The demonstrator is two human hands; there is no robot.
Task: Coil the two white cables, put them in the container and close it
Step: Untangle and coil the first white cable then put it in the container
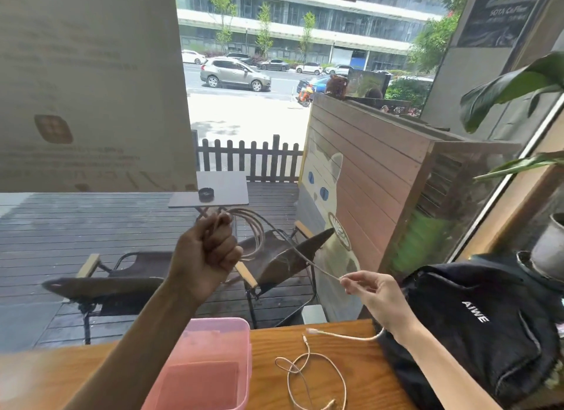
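- While the left hand [206, 251] is raised above the pink container [213, 364], its grip is closed in a fist around several loops of a white cable [254, 235], the coils hanging out to the right of the fist.
- From those coils a single strand runs down and to the right, to the right hand [370, 290], which is up and to the right of the container.
- That hand's grip is a pinch: thumb and forefinger hold the strand near its free end, the other fingers loosely curled.
- On the wooden desk [360, 376], just right of the container, lies the second white cable [314, 370], uncoiled in a loose tangle of loops, with one plug end pointing away from the camera.
- A further stretch of white cable, with a plug on its end, lies on the desk beyond that tangle and passes under the right wrist; whether it belongs to the held cable I cannot tell.
- Standing open on the desk below the left forearm, the container is translucent and no cable is inside it.
- A black bag [476, 327] with white lettering sits on the desk well to the right of the container, behind the right forearm.
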